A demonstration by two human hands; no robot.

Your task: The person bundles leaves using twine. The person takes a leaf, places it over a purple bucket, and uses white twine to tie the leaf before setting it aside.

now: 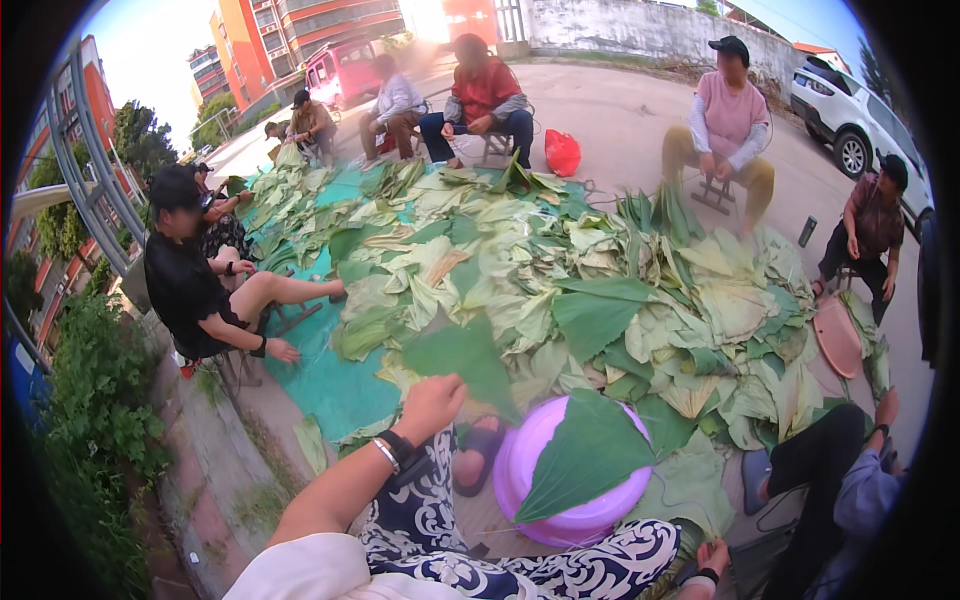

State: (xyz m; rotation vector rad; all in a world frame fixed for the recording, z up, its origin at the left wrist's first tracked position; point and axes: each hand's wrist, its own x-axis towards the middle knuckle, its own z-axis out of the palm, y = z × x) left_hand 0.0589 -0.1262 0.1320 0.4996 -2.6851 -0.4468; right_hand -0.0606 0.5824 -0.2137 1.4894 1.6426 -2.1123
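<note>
My left hand (432, 408) is raised with its fingers curled, close to a green folded lotus leaf (462, 358) that looks partly blurred; what the fingers hold, if anything, is hidden. Low on the right, my right hand (712, 560) pinches the near tip of a pale lotus leaf (690, 488). A thin line, like a thread, runs over that leaf toward this hand. Between my knees stands a purple basin (512, 487), with a large dark green folded lotus leaf (590, 455) lying across its top.
A big heap of lotus leaves (500, 265) covers a green sheet (330, 400) ahead. Several people sit around it on low stools; a neighbour's leg (815, 480) is close on my right. A pink basin (836, 335), red bag (562, 152) and white car (860, 120) stand farther off.
</note>
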